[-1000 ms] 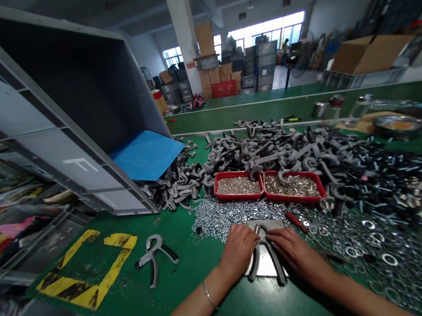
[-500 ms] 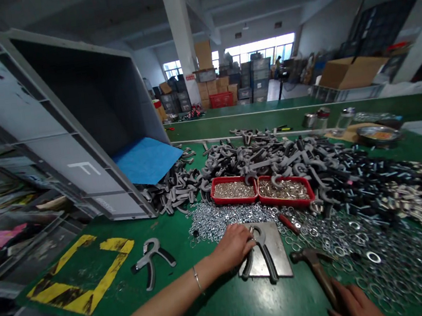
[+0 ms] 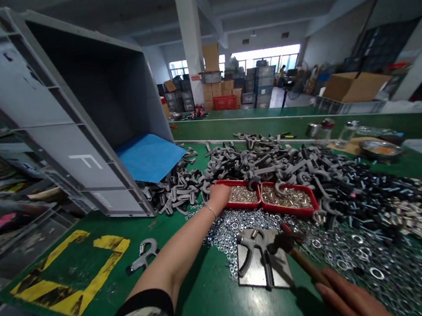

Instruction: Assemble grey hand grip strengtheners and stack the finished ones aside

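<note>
Left hand: the left hand (image 3: 220, 196) reaches across the worktop (image 3: 198, 294) to the near corner of the left red tray (image 3: 241, 207); its fingers (image 3: 215, 190) are curled down, and whether they hold anything is hidden (the palm covers them). A thin bracelet (image 3: 210, 211) sits on the wrist.

Right hand: the right hand (image 3: 350, 300) is at the bottom edge of the view, its fingers (image 3: 342, 299) closed around the wooden handle of a claw hammer (image 3: 305, 265), the steel head held just above the plate's right side.

Main item: a spring hand grip (image 3: 263, 255) with black handles lies flat on a steel plate (image 3: 249, 272), and neither hand touches it.

Tray contents: small bright metal parts fill the left red tray and the right red tray (image 3: 288, 213).

Around the plate: loose steel nuts (image 3: 228, 233) and steel washers (image 3: 364, 257) spread across the worktop. A second hand grip (image 3: 144, 255) lies to the left.

Beyond: a heap of grey grip halves (image 3: 270, 163) lies behind the trays. A tipped grey plastic crate (image 3: 32, 98) opens toward them, with a blue sheet (image 3: 151, 158) at its mouth.

Step in hand: assembly at the plate, judging by the hammer and small parts.

Next move: the left hand's tray contact and the hammer's position over the plate call for parts and striking at the grip.
</note>
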### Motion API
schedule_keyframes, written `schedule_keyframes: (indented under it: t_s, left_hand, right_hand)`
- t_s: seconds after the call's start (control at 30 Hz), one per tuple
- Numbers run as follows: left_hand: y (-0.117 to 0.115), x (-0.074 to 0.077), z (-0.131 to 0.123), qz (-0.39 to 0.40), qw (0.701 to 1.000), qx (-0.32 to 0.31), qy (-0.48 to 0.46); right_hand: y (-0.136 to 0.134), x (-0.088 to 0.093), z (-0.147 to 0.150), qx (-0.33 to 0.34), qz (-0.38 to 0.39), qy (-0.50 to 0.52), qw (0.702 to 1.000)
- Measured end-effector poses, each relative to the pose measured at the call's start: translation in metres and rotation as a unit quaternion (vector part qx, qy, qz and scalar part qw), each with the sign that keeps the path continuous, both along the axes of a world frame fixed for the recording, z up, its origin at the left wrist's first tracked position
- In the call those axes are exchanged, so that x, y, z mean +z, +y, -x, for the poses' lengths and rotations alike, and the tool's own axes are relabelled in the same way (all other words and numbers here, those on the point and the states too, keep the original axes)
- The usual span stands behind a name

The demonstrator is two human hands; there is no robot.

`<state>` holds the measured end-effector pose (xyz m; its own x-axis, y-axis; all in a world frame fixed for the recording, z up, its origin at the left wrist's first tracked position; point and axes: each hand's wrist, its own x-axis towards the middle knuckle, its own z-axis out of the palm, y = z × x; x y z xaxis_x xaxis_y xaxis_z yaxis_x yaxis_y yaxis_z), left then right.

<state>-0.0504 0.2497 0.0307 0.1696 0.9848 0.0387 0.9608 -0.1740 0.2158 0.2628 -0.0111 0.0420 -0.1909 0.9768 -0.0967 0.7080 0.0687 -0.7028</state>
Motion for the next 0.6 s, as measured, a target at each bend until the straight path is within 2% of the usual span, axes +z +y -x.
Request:
schedule_keyframes:
  t_s: [0.13, 0.23, 0.33, 0.4, 0.47, 0.53, 0.6]
  left_hand:
    - [-0.004, -0.01, 0.01, -0.005, 0.998, 0.014, -0.06]
    - [-0.005, -0.007, 0.023, -0.018, 0.99, 0.023, -0.14]
    - [-0.011, -0.002, 0.032, -0.031, 0.971, 0.025, -0.235]
    - [-0.021, -0.001, 0.032, -0.029, 0.954, 0.019, -0.297]
    - [-0.036, -0.002, 0.028, -0.008, 0.936, 0.003, -0.351]
    - [-0.056, -0.006, 0.022, 0.029, 0.918, -0.017, -0.395]
    - [-0.075, -0.009, 0.017, 0.067, 0.9, -0.031, -0.43]
  right_hand:
    - [0.026, 0.011, 0.029, 0.035, -0.011, -0.029, 0.999]
    - [0.044, 0.011, 0.04, 0.069, 0.025, -0.113, 0.991]
    - [0.051, 0.009, 0.042, 0.108, 0.076, -0.082, 0.988]
    - [0.05, 0.007, 0.041, 0.089, 0.059, -0.046, 0.993]
    - [0.049, 0.003, 0.04, 0.066, 0.047, -0.071, 0.994]
    - [0.051, -0.002, 0.039, 0.072, 0.075, -0.103, 0.989]
    - [0.056, -0.006, 0.038, 0.09, 0.103, -0.095, 0.986]
